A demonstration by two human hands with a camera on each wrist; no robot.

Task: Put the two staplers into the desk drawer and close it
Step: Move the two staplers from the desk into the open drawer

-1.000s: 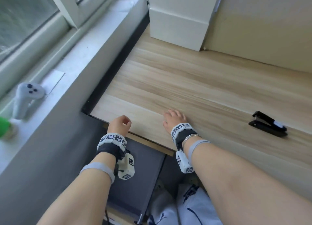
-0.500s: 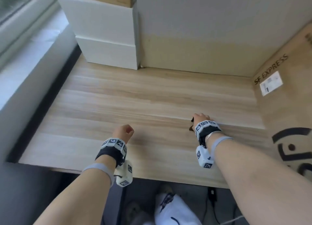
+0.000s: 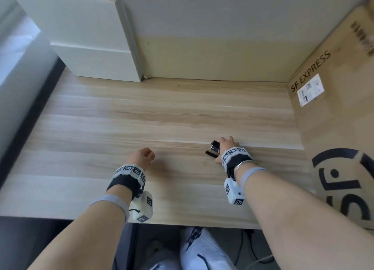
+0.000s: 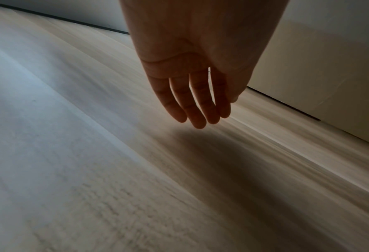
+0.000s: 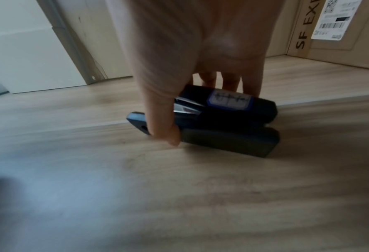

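While the person's right hand (image 5: 192, 68) bends down over a black plastic stapler (image 5: 222, 122) with a pale label on its top, the thumb presses the near side and the fingers (image 5: 231, 83) curl behind the far side, so the hand grips it from above. It sits on the light wood-grain desk (image 3: 141, 118), toward the right edge, near the brown cardboard box marked SF EXPRESS (image 3: 334, 118) that stands there. Well apart, nearer the middle of the front edge, the left hand (image 3: 140, 158) hovers just above the desktop holding nothing, its fingers (image 4: 192, 102) hanging loose and almost straight. A white box (image 3: 91, 47) stands at the far left corner against the wall
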